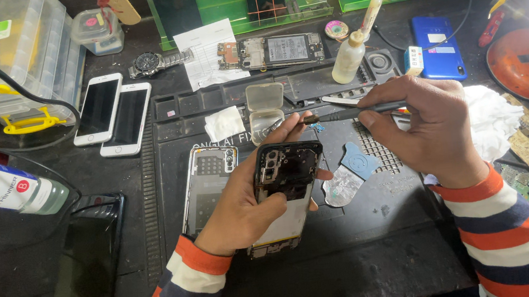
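The left hand (244, 203) grips an open phone (285, 192) over the black mat (377, 222), long side running near to far. The right hand (429, 128) pinches a screwdriver (346, 113), pointing left, tip just past the phone's far end.

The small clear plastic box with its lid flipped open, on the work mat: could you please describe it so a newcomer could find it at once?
Start at the dark work mat in the middle of the bench and go to its far edge, just beyond the opened phone that the left hand grips. The small clear box stands there with its hinged lid raised. Unlike the folded white wipe beside it, it is translucent and rigid.
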